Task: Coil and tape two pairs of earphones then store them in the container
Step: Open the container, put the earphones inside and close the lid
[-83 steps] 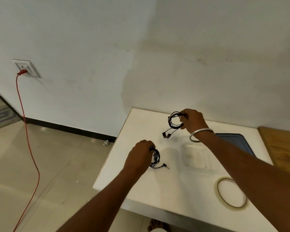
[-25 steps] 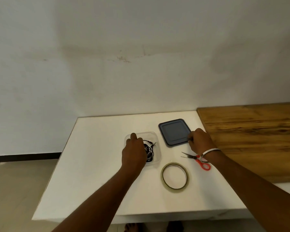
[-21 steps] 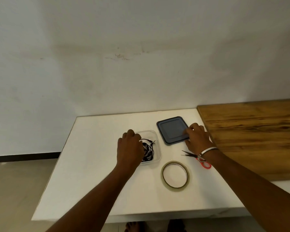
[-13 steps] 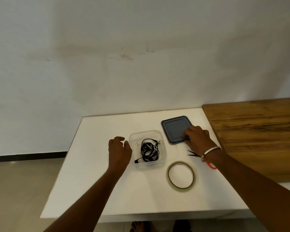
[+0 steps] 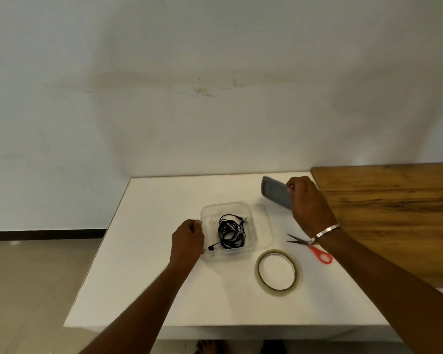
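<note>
Black earphones [image 5: 230,231] sit coiled in the clear container [image 5: 251,247] at frame centre, steadied by the left hand [image 5: 188,238] gripping its side while the right hand [image 5: 308,202] holds the tilted lid [image 5: 275,192] ready to close it

The lid [image 5: 276,194] is motion-blurred; its edges are smeared, and its 3 o'clock side is covered by the right hand [image 5: 308,203]. The scissors [image 5: 311,247] are crossed by the right wrist, which hides the pivot and one handle loop. The earphones [image 5: 230,232] form one dark tangle; separate pairs and any tape on them cannot be resolved. The left hand [image 5: 187,240] covers the 9 o'clock wall of the container [image 5: 251,226]. The wooden surface [image 5: 394,213] is cut off at the 3 o'clock edge.
</note>
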